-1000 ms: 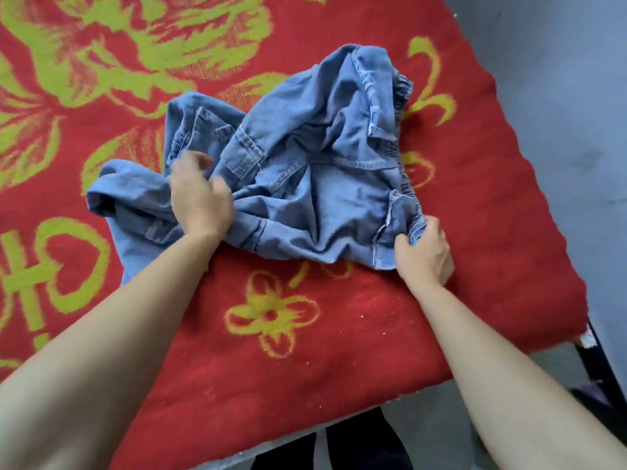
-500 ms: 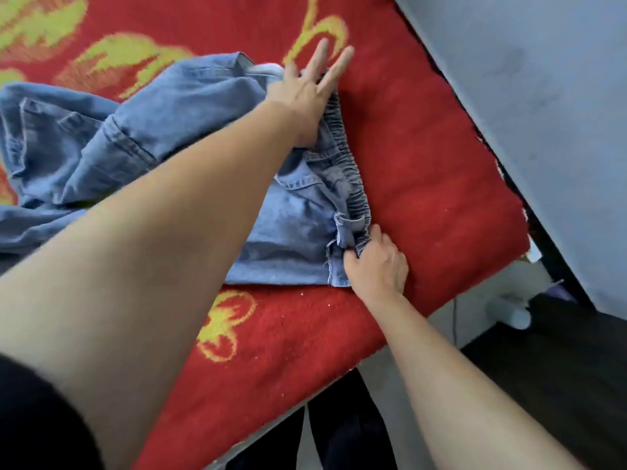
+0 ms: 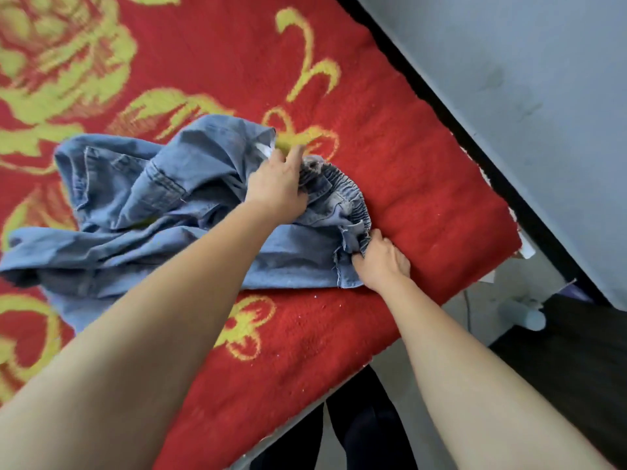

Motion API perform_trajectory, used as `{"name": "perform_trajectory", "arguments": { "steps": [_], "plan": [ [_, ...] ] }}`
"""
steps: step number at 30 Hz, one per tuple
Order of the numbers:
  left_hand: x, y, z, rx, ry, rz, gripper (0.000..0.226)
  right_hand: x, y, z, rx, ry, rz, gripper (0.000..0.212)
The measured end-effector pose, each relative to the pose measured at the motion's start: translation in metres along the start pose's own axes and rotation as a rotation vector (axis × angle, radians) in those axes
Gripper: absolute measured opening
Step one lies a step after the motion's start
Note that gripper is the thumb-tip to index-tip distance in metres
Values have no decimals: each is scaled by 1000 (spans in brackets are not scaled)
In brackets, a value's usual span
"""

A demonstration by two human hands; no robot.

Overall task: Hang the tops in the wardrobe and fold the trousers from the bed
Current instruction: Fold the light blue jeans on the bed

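Blue denim trousers (image 3: pixel 135 205) lie crumpled on the red bed cover (image 3: pixel 407 171), their legs trailing to the left and the elastic waistband bunched up at the right. My left hand (image 3: pixel 278 188) grips the far part of the waistband, fingers curled into the fabric. My right hand (image 3: pixel 381 261) pinches the near end of the waistband at the trousers' lower right corner. Both forearms reach in from the bottom of the view.
The red cover carries a yellow-green flower pattern (image 3: pixel 61 69). A grey wall (image 3: pixel 509 96) runs along the bed's right side, with a dark gap between them. The bed's near edge (image 3: pixel 305 412) drops to the floor, where my dark-clad legs (image 3: pixel 356 435) stand.
My left hand, flat with spread fingers on the far waistband half a second ago, has now curled and grabbed the fabric, bunching the waistband. The right hand keeps its pinch on the near corner.
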State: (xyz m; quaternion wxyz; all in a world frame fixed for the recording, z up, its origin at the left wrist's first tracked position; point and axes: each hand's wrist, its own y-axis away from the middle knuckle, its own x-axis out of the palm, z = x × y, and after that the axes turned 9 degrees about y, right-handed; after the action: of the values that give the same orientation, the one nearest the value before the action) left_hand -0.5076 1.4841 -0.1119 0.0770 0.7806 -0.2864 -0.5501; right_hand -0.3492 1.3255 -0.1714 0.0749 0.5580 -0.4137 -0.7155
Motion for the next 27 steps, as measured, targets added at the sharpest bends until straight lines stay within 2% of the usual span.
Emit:
{"name": "perform_trajectory", "arguments": {
  "steps": [3, 7, 9, 11, 14, 16, 18, 22, 27],
  "plan": [
    [-7, 56, 19, -39, 11, -11, 63, -25, 10, 4, 43, 22, 89, 46],
    [-35, 130, 52, -171, 0, 47, 51, -63, 47, 21, -49, 212, 106, 31],
    [-61, 168, 70, -235, -4, 19, 47, -90, 71, 40, -94, 327, 147, 29],
    [-98, 202, 87, -290, -11, -54, 45, -125, 95, 64, -146, 382, 118, 27],
    [-170, 252, 107, -344, -150, -190, 38, -191, 139, 112, -254, 364, -28, 24],
    [-224, 287, 112, -367, -303, -297, 29, -239, 177, 147, -334, 330, -166, 27],
    [-277, 322, 112, -399, -353, -429, 24, -284, 223, 179, -410, 287, -302, 31],
    [-372, 390, 101, -472, -291, -674, 29, -365, 320, 219, -543, 261, -542, 38],
    [-461, 478, 85, -433, -120, -985, 26, -449, 429, 243, -728, 275, -852, 34]
  ]
}}
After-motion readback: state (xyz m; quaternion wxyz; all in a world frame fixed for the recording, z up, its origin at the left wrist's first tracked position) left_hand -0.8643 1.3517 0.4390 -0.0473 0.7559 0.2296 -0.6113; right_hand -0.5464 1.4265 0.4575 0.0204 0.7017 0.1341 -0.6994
